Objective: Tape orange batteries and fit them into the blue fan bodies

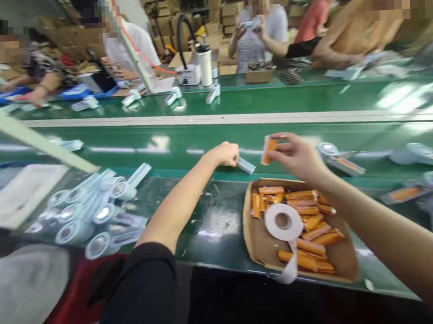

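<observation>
My left hand is closed around a pale blue handheld device, and only its handle sticks out to the right; the rest is hidden. Between the fingertips of my right hand is an orange battery pack with a white strip along its side, held upright just right of the device. Below my right hand lies a cardboard tray with several orange battery packs. A roll of white tape rests on them, its loose end hanging over the tray's front edge.
Several pale blue devices are heaped at left, beside a white tray. More devices lie at right, some with orange in their handles. Beyond the green conveyor, people work at a far line around a white canister.
</observation>
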`<act>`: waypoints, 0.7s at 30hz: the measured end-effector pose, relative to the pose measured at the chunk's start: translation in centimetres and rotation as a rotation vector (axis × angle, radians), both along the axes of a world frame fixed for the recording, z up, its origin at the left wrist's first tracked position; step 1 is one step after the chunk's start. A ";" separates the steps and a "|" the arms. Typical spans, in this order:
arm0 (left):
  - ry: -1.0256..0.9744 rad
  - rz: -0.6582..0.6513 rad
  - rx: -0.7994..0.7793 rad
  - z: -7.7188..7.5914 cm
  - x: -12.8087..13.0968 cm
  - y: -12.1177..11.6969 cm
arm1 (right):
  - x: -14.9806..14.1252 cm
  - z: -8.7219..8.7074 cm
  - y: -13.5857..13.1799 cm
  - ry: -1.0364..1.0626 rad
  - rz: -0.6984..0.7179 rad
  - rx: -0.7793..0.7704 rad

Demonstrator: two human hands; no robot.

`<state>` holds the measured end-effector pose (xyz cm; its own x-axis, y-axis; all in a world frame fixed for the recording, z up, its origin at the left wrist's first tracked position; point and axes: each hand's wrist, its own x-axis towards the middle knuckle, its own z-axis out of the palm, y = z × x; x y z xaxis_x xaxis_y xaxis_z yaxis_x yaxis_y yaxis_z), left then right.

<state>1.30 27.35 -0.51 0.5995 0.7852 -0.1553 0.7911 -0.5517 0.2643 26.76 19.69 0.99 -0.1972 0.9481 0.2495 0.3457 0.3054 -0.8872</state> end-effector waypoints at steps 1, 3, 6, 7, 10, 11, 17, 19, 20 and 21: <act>-0.018 -0.013 -0.020 0.0 0.0 0.4 | -0.7 0.0 0.9 -0.070 0.041 -0.021; -0.056 -0.004 -0.034 -0.1 -0.5 0.7 | -2.2 -0.5 2.3 -0.209 0.094 -0.027; -0.098 0.096 0.001 -0.6 -0.9 0.4 | -3.9 -1.3 3.5 -0.428 0.158 0.009; -0.105 0.137 0.014 -0.9 -0.8 0.3 | -4.3 -1.4 3.7 -0.503 0.179 0.024; -0.115 0.221 0.031 -1.4 0.0 0.1 | -4.8 -1.2 3.8 -0.735 0.227 0.072; -0.119 0.235 0.029 -1.6 0.3 0.1 | -4.8 -0.9 3.8 -0.815 0.232 0.080; -0.167 0.272 -0.011 -1.8 1.1 0.1 | -5.8 -0.2 3.4 -1.118 0.308 0.029; -0.180 0.285 -0.032 -1.6 1.3 0.1 | -6.2 -0.3 3.6 -1.125 0.344 -0.028; -0.183 0.293 -0.041 -1.5 1.5 0.0 | -6.3 -0.4 3.9 -1.124 0.358 -0.063; -0.184 0.300 -0.046 -1.4 1.6 0.0 | -6.3 -0.4 4.1 -1.113 0.371 -0.092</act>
<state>2.93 27.33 -1.90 0.3649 0.9251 -0.1052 0.8527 -0.2867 0.4368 20.47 23.84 0.59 -0.5313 0.7920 -0.3008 0.8471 0.5013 -0.1765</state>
